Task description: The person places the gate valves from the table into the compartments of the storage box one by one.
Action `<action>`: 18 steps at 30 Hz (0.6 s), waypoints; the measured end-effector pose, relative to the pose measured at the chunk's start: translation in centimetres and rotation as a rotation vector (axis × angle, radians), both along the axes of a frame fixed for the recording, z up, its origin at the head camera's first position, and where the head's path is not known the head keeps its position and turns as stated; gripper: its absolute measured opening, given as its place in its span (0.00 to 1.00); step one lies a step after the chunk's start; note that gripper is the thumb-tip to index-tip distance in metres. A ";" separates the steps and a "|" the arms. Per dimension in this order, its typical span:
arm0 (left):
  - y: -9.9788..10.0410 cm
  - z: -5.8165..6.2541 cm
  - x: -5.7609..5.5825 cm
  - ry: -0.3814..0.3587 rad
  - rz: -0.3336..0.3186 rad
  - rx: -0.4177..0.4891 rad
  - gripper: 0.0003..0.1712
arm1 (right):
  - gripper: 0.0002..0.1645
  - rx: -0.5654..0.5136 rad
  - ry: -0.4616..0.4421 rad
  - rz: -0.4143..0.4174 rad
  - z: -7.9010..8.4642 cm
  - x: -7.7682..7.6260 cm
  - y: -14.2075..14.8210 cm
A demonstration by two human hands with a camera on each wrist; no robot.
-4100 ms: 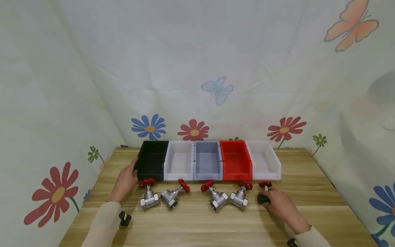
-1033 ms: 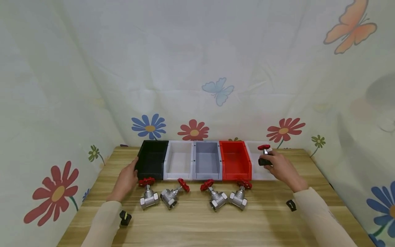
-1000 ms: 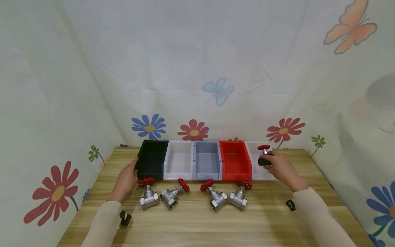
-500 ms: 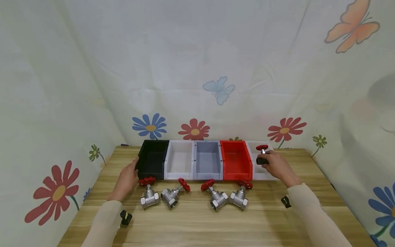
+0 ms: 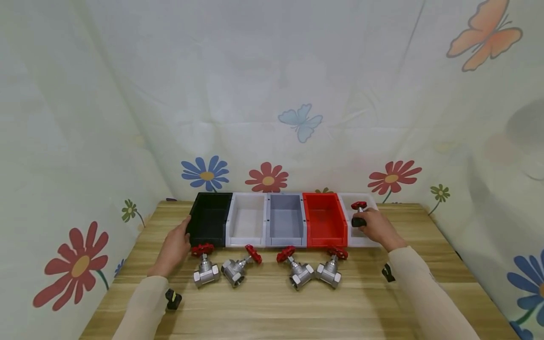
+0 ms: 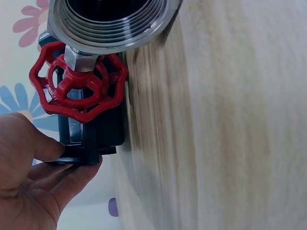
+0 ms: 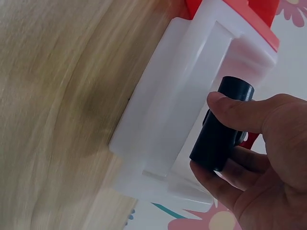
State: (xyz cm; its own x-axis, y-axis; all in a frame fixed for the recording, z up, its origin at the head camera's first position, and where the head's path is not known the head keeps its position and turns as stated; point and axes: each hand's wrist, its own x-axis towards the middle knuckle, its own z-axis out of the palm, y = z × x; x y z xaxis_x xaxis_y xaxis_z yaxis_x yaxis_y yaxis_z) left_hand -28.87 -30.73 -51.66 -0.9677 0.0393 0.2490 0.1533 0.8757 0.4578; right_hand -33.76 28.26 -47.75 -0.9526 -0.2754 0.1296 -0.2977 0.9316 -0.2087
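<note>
At rightmost white bin (image 5: 361, 242), right hand (image 5: 379, 227) pinched black valve (image 7: 221, 132), previously in front; left hand (image 5: 173, 246) pinched black bin (image 5: 208, 240).

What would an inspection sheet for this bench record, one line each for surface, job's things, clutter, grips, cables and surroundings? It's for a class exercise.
Surface: wood-grain tabletop, no spill seen.
Job's things: left to right, black bin, left white bin, gray bin, red bin and right white bin stand side by side; four metal valves lie in front.
Clutter: nothing seen.
Grips: left grip pinches the black bin's edge; right grip holds a black-bodied valve at the right white bin, contact with it unclear.
Cables: nothing seen.
Surroundings: pale backdrop printed with flowers and butterflies.
</note>
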 end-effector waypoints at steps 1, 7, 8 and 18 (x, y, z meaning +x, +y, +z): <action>0.0 0.0 0.0 -0.003 0.000 0.000 0.33 | 0.20 0.003 0.000 0.003 -0.1 -0.1 0.0; 0.0 0.0 -0.1 -0.020 0.005 0.000 0.33 | 0.18 0.016 0.004 0.040 -0.5 -0.8 0.1; -0.1 0.0 -0.1 -0.023 0.006 0.000 0.33 | 0.18 0.016 0.003 0.050 -0.5 -0.9 0.1; -0.1 -0.2 -0.1 -0.018 -0.004 -0.003 0.34 | 0.18 0.023 -0.050 0.058 -1.2 -1.4 -0.2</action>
